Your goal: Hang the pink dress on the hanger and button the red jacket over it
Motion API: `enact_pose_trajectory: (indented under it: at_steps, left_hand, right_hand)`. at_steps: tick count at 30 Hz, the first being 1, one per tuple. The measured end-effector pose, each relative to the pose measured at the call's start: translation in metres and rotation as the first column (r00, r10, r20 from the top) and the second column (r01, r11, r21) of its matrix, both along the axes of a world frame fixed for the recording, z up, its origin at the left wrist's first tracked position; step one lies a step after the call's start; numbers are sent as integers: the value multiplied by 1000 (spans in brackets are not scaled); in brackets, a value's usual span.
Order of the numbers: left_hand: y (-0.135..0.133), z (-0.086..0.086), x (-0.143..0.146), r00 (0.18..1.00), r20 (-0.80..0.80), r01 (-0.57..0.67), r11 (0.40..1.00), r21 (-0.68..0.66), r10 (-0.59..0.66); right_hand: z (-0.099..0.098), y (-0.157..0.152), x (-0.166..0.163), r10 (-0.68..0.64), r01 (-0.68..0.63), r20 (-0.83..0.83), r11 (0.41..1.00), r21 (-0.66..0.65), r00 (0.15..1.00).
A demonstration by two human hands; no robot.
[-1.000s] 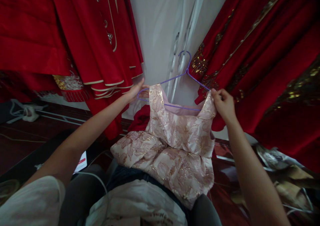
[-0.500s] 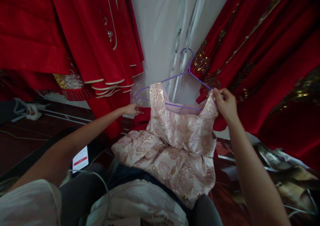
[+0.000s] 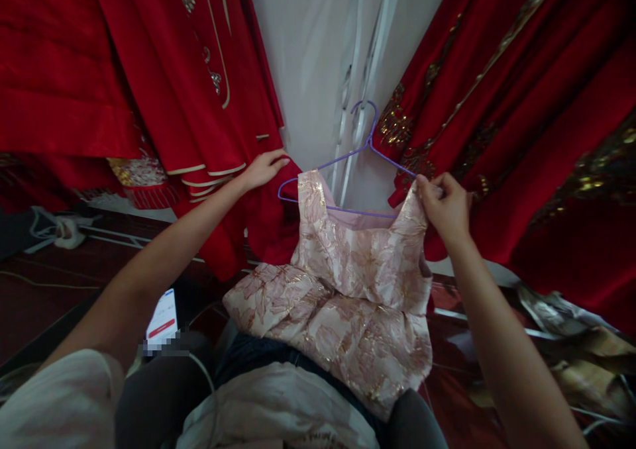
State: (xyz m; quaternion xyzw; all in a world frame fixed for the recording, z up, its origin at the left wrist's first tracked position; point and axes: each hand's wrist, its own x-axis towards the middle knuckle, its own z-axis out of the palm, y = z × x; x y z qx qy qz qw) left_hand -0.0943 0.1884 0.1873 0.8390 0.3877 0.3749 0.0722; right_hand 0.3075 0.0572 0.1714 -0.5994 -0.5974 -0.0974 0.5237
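Note:
A pale pink dress [image 3: 362, 257] with a gold floral pattern lies across my lap on a purple wire hanger [image 3: 342, 158]. My right hand [image 3: 446, 205] pinches its right shoulder strap where the hanger's arm passes through. At the upper left, my left hand [image 3: 265, 169] has its fingertips closed on the edge of a red cloth [image 3: 278, 217]. That cloth hangs down behind the dress's left strap and the hanger's left end. The strap on that side rests on the hanger, apart from my left hand.
Red garments [image 3: 163, 71] with pale trim hang on the left, and red gowns [image 3: 501, 124] with gold sequins on the right. White cabinet doors [image 3: 308, 51] stand between them. A lit phone [image 3: 163, 320] lies beside my left thigh. Crumpled shiny material [image 3: 571, 343] is at the lower right.
My left hand has risen, pulling the red cloth up beside the hanger. My right hand keeps its hold on the strap; the dress and hanger have barely shifted.

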Motion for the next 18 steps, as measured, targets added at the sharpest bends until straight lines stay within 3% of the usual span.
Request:
enact_pose_trajectory:
  at_steps: [3, 6, 8, 12, 15, 18]
  left_hand:
    - [-18, 31, 30, 985, 91, -157, 984, 86, 149]
    - [-54, 38, 71, 978, 166, -139, 986, 90, 123]
    - [-78, 27, 98, 976, 206, -92, 990, 102, 70]
    - [-109, -17, 126, 974, 219, -66, 995, 69, 49]
    - [-115, -46, 118, 983, 167, -92, 994, 59, 81]
    - [-115, -54, 97, 985, 110, -139, 989, 54, 133]
  right_hand:
    - [8, -18, -18, -171, 166, 121, 985, 56, 978]
    - [12, -33, -35, -299, 291, 184, 954, 73, 936]
    - [13, -39, -41, -303, 298, 193, 953, 54, 933]
    - [12, -44, -40, -276, 279, 174, 960, 7, 945]
    - [13, -35, -29, -274, 285, 138, 956, -72, 952]
    - [19, -7, -9, -127, 157, 120, 946, -283, 985]
